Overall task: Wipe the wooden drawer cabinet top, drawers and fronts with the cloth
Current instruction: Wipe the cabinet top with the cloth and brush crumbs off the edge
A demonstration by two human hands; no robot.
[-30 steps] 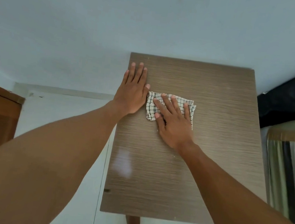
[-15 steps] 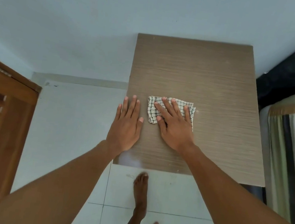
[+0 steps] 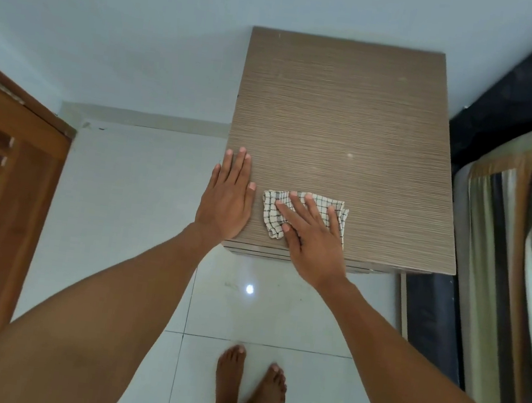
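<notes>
item: checked cloth [image 3: 270, 220] on wooden cabinet top [image 3: 345, 117], near its front left corner.
left hand [image 3: 226, 203] flat, fingers straight, resting on the top's left edge, holding nothing; cloth just beside it, folded, likely light, soft, prone to bunching, best pinned under a spread palm; right hand [image 3: 311, 240] flat on it, fingers spread, pressing.

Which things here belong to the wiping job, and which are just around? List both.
Job: cabinet top; checked cloth lying on it; right hand pressing flat on the cloth; left hand flat at the top's left edge.
Just around: louvred wooden door, left; striped bedding, right; tiled floor.
</notes>
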